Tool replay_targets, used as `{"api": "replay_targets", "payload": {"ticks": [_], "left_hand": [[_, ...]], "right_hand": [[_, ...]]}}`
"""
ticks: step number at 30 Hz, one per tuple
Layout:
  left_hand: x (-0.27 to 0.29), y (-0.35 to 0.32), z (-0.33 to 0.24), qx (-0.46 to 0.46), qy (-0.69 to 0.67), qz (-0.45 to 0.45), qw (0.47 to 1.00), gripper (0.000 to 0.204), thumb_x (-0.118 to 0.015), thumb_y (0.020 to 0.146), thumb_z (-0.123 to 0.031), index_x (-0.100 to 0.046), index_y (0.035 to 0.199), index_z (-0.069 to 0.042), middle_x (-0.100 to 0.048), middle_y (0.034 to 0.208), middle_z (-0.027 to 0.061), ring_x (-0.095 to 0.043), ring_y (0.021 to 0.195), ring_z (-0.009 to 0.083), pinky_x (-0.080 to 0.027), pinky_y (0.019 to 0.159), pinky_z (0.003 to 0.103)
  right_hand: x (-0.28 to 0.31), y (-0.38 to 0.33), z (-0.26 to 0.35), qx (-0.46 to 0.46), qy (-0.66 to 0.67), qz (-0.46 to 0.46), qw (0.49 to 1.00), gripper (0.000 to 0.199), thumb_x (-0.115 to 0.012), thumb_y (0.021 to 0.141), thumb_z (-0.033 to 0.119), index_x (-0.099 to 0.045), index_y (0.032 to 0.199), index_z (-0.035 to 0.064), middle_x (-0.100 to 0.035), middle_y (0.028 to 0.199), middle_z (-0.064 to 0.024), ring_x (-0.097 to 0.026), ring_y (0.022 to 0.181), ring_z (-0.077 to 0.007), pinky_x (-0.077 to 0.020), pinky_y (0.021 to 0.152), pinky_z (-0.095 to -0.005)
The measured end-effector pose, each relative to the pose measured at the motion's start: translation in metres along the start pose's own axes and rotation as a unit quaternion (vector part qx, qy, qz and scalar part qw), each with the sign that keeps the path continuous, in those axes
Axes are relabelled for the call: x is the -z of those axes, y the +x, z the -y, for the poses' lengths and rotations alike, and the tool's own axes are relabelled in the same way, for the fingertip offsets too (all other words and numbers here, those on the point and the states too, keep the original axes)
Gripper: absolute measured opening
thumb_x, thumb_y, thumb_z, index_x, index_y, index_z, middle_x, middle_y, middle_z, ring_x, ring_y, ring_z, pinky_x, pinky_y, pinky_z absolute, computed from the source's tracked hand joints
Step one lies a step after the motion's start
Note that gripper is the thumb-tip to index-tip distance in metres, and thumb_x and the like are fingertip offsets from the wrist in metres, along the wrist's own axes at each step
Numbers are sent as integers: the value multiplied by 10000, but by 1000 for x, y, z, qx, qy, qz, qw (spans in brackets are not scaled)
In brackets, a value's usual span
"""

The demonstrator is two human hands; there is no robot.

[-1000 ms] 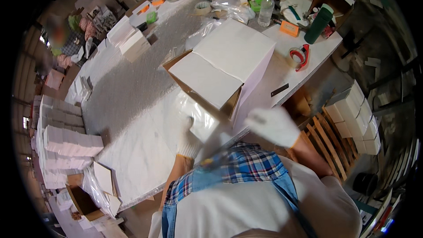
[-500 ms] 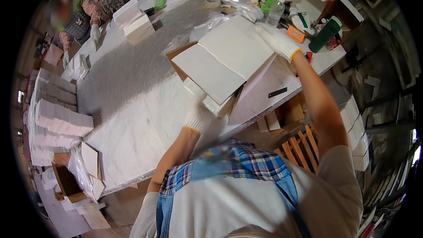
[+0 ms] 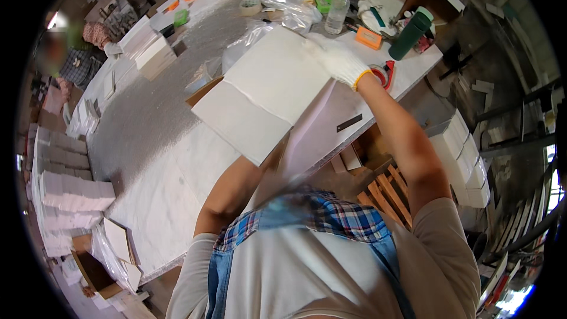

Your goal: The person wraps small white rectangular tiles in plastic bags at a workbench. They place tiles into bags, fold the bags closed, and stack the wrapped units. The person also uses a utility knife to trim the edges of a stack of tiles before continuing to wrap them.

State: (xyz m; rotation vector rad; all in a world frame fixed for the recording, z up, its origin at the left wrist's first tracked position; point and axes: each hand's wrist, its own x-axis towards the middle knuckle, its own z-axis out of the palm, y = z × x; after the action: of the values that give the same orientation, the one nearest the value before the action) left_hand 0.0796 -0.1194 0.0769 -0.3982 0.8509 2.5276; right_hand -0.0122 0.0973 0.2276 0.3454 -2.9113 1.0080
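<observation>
Head view: we are resting unclenched right fingers [image 3: 323, 50] on the white carton [image 3: 266, 80] beneath, apparently steadying it; that carton is hiding our left fingers, whose grip we cannot tell.

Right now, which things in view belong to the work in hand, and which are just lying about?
In use: white cardboard box, gloved right hand on top; left hand hidden.
Apparently lying about: dark green bottle, clear plastic bottle, small orange box.
</observation>
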Motion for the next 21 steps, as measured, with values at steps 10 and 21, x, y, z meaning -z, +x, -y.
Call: {"api": "replay_targets", "payload": {"ticks": [10,21], "left_hand": [[33,9,-31,47,183,-46,981,452,-619,976,-345,-631,1251,13,-686,1042,135,-696,892,278,-603,746,376],[32,47,-32,62,388,-59,918,448,-620,975,-365,-659,1194,24,-684,949,133,-696,801,278,-601,689,382]], "right_hand": [[9,-5,16,-56,-18,37,998,648,-447,1042,570,-525,1455,77,-631,1348,-257,-592,1246,-447,-466,1055,-463],[5,-5,26,-41,36,53,997,711,-531,1019,548,-493,1495,21,-610,1408,-247,-574,1316,-410,-426,1109,-419]]}}
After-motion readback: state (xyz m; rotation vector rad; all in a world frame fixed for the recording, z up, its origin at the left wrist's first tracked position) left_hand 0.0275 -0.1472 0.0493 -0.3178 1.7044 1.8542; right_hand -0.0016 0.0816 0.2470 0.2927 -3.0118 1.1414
